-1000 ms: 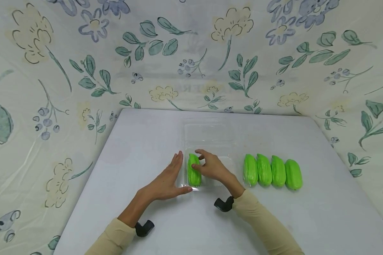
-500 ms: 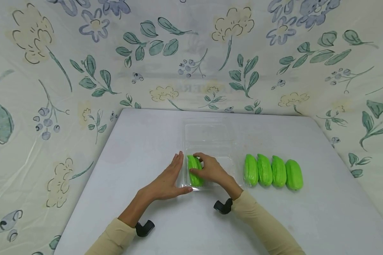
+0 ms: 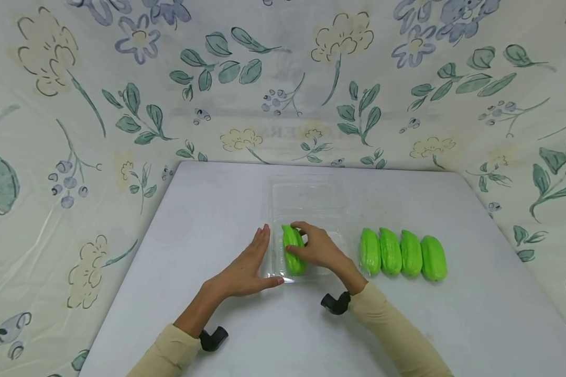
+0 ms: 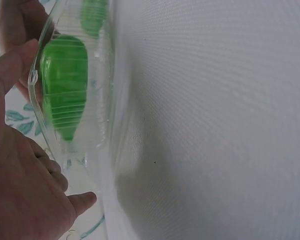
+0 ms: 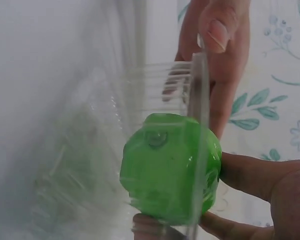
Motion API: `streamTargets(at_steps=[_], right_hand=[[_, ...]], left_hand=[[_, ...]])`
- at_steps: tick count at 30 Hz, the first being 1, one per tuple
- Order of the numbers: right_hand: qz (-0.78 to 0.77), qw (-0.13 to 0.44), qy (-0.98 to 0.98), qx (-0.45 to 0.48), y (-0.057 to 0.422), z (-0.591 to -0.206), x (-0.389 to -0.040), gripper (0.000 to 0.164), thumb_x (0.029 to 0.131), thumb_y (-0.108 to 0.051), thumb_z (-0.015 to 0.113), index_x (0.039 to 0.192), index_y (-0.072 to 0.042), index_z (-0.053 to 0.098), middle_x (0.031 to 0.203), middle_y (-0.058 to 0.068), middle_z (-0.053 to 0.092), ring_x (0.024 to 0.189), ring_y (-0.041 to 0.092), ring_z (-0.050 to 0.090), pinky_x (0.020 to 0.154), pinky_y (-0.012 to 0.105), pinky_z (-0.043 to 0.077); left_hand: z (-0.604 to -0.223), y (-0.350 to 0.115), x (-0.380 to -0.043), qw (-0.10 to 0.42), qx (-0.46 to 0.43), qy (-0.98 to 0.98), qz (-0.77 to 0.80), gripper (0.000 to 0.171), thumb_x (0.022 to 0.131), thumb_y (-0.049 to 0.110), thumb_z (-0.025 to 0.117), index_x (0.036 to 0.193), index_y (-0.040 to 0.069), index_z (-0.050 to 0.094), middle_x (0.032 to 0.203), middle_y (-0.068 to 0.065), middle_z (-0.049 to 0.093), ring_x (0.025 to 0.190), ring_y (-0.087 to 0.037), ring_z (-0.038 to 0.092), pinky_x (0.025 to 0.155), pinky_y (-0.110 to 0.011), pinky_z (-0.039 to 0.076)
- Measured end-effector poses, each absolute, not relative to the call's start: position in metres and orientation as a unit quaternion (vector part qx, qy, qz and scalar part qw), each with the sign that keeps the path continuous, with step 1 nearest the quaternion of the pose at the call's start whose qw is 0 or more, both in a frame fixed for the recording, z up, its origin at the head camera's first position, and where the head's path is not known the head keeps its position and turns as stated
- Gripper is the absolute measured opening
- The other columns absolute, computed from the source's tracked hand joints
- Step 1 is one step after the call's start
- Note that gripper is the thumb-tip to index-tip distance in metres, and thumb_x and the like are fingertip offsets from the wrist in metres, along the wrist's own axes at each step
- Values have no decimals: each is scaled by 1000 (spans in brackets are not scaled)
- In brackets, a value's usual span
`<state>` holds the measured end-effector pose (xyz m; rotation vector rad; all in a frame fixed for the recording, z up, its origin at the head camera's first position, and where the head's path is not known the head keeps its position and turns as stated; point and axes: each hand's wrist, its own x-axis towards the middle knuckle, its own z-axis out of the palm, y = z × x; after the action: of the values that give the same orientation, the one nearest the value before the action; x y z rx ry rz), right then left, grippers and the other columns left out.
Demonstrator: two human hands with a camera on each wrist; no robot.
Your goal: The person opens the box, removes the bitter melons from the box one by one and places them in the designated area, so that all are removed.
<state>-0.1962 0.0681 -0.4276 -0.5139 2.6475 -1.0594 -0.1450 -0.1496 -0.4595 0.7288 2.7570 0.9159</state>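
A clear plastic clamshell container [image 3: 334, 240] lies with its lid [image 3: 306, 196] folded back, away from me. Inside its left part is a bright green, ridged oblong piece [image 3: 294, 265] with a shiny surface. My right hand [image 3: 318, 248] grips this piece from the right between thumb and fingers. In the right wrist view the green piece [image 5: 160, 165] shows end-on through the clear wall. My left hand [image 3: 242, 272], fingers straight and thumb spread, rests along the container's left edge and front corner. Through the wall the left wrist view shows the green piece [image 4: 65, 82] tapering at one end.
Several similar green pieces [image 3: 390, 251] stand side by side in a row right of the container. Everything lies on a white table [image 3: 207, 220], with a floral-patterned cloth [image 3: 283, 78] behind it. A black wrist mount [image 3: 336, 303] sits by my right wrist.
My right hand has closed its fingers around the green piece and shifted it slightly right, off the container's left wall. The left hand has stayed in place.
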Motion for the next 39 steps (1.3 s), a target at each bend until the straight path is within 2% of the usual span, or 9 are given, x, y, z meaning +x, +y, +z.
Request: streamTargets(at_steps=[21,27,35,39], right_hand=[[-391,113,898,-168,109,-400,-197,61,91,-25,72,144,-8,47,129,21,56,95,31,67,70,36,57],[-388,102,902,-159,125,-396,-199,60,91,-25,72,143,-8,47,129,22,57,92,31,68,69,38,56],[-384,93,907,-143,143,-392,-199,61,92,-25,70,145,-6,46,132,24,55,97,36,66,73,43,56],[-379,88,911,-135,153,-391,-200,61,92,-26,70,145,-6,45,132,25,55,98,37,66,74,43,56]], left_hand=[[-460,-149,-145,89,226,923,298,119,83,63,66,157,7,-8,163,-4,-9,148,-16,-7,116,-44,17],[-460,-148,-146,90,227,922,301,119,82,61,68,157,6,-7,164,-5,-7,148,-18,-6,116,-45,17],[-462,-149,-146,87,232,922,297,119,83,64,65,156,6,-8,163,-5,-9,148,-17,-7,117,-43,16],[-463,-149,-146,84,233,923,296,118,83,61,68,156,6,-8,163,-5,-8,148,-16,-7,117,-42,15]])
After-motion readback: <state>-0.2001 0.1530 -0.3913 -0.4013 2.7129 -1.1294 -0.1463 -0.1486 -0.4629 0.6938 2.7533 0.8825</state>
